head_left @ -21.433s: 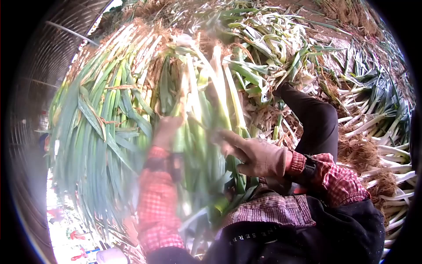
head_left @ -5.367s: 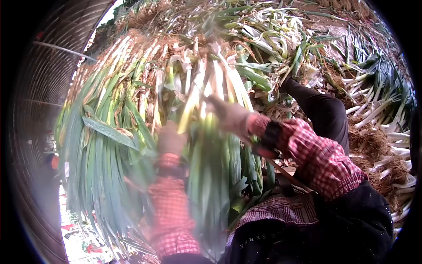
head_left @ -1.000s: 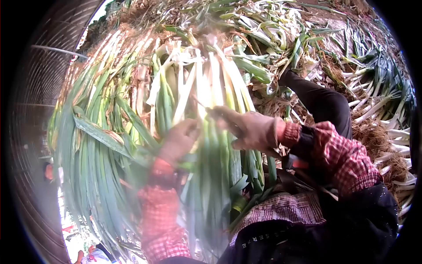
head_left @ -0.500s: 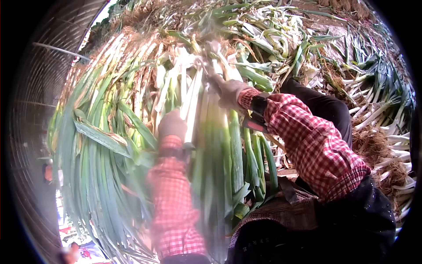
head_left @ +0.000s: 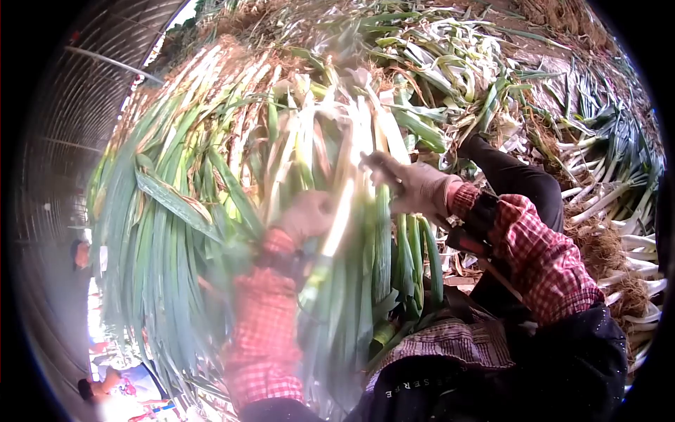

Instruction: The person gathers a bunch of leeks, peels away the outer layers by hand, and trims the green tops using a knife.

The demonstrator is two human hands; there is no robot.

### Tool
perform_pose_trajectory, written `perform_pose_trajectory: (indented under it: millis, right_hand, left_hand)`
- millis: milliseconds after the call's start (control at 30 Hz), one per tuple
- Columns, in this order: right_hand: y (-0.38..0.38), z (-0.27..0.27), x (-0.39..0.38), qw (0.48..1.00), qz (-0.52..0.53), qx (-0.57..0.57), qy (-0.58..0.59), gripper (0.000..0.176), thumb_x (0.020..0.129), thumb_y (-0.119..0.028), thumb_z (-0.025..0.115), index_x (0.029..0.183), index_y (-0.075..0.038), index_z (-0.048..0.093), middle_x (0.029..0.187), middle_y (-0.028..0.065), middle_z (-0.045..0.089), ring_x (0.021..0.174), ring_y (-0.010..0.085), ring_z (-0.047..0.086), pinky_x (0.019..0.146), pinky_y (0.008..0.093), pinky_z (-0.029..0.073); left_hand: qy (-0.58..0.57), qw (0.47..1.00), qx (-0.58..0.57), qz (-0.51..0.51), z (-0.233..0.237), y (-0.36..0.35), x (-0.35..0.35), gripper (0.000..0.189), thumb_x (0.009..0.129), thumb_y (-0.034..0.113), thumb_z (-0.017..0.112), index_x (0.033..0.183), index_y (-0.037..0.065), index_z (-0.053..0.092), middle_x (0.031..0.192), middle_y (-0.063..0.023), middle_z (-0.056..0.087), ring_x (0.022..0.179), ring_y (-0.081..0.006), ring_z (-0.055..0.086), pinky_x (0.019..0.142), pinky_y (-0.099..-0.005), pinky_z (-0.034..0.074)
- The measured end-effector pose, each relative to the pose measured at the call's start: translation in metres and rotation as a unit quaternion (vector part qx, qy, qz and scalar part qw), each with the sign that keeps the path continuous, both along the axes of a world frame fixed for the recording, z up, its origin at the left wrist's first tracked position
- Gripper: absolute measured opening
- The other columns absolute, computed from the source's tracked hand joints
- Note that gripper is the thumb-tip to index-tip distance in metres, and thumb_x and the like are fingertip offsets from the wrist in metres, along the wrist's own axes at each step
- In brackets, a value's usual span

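L hand [head_left: 309, 213] is seen curled, blurred, next to pale leek stalk [head_left: 340, 216], which is slanted btwn both hands; R hand [head_left: 423, 188] is seen w/ fingers part-bent by green leeks [head_left: 382, 239]. Whether anything's gripped by either can't be told. Leafy leeks [head_left: 158, 232] are heaped at far L.

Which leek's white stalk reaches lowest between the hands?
The bright white stalk beside the left hand, slanting down leftward; its white runs below that hand in view, while neighbouring stalks show white only higher up.
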State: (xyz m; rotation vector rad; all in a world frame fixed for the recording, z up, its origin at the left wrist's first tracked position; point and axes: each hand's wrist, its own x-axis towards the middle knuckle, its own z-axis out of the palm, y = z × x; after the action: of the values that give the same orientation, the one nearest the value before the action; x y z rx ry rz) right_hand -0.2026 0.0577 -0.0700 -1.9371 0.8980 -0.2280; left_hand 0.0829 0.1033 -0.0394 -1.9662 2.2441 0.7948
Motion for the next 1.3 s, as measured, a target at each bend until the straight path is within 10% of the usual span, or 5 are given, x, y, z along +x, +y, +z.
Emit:
perform_pose_trajectory:
  millis: [200,333,500,833,1300]
  right_hand:
    - [0.018,-0.008,-0.003,0.996,0.045,-0.055,0.058,0.104,0.083,-0.020,0.069,0.163,-0.008,0.004,0.101,0.0251,0.072,0.084,0.0403,0.073,0.078,0.0476,0.061]
    - [0.018,-0.003,-0.003,0.996,0.038,-0.044,0.063,0.105,0.082,-0.022,0.072,0.163,-0.009,0.006,0.093,0.0258,0.071,0.082,0.0420,0.072,0.076,0.0500,0.059]
    - [0.013,-0.015,-0.008,0.999,0.033,-0.022,0.027,0.104,0.082,-0.023,0.073,0.162,-0.011,0.008,0.087,0.0249,0.069,0.080,0.0437,0.071,0.075,0.0527,0.057]
    - [0.010,-0.030,0.001,1.000,-0.003,-0.019,-0.001,0.089,0.081,-0.016,0.066,0.159,-0.014,0.022,0.074,0.0228,0.068,0.068,0.0447,0.069,0.066,0.0554,0.059]
    - [0.010,-0.019,-0.002,0.999,0.011,-0.029,0.045,0.097,0.082,-0.021,0.070,0.162,-0.017,0.015,0.083,0.0248,0.069,0.071,0.0456,0.070,0.070,0.0563,0.060]
  left_hand:
    - [-0.184,0.925,-0.258,0.208,0.000,-0.010,0.018,0.068,0.074,0.031,0.092,0.129,0.009,0.058,0.116,-0.0169,0.068,0.109,-0.0340,0.067,0.093,-0.0431,0.055]
    - [-0.130,0.932,-0.081,0.327,-0.020,-0.043,0.030,0.094,0.075,0.037,0.084,0.146,-0.005,0.037,0.148,-0.0283,0.049,0.125,-0.0446,0.060,0.106,-0.0459,0.050]
    - [-0.100,0.973,0.025,0.205,-0.005,-0.078,0.065,0.051,0.085,0.039,0.070,0.104,-0.008,0.067,0.104,-0.0307,0.071,0.102,-0.0410,0.071,0.091,-0.0425,0.057]
    - [-0.156,0.916,-0.272,0.252,0.064,-0.279,0.098,0.068,0.081,0.049,0.077,0.116,-0.008,0.061,0.115,-0.0299,0.069,0.112,-0.0403,0.069,0.097,-0.0450,0.054]
    - [-0.312,0.923,-0.009,0.224,-0.021,-0.119,0.053,0.047,0.092,0.038,0.062,0.118,-0.001,0.064,0.118,-0.0279,0.069,0.114,-0.0449,0.066,0.102,-0.0500,0.051]
